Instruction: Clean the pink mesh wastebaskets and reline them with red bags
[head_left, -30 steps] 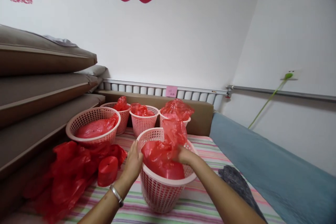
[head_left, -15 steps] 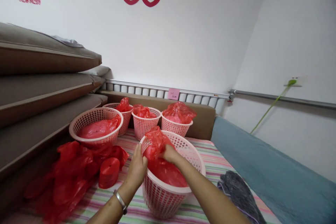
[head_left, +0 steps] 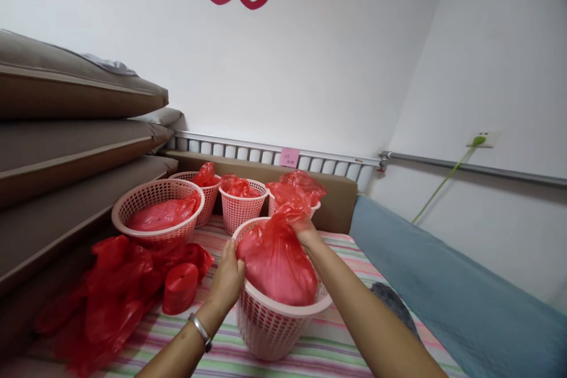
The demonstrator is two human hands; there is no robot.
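Observation:
A pink plastic basket with a lattice wall stands in front of me on the striped sheet. My left hand, with a silver bangle at the wrist, grips its left rim. Inside the basket sits a red plastic bag, pulled up into a peak. My right hand is closed on the gathered top of this bag, above the far right rim. Its fingertips are partly hidden by the film.
Several pink baskets stand behind, among them a wide one at left, holding red bags. A red bag roll and loose red bags lie at left. Cushions are stacked beside them. A dark grey cloth lies at right.
My right hand has risen out of the basket, lifting the top of the red bag with it. The basket is tilted or shifted slightly left, while my left hand stays on its rim.

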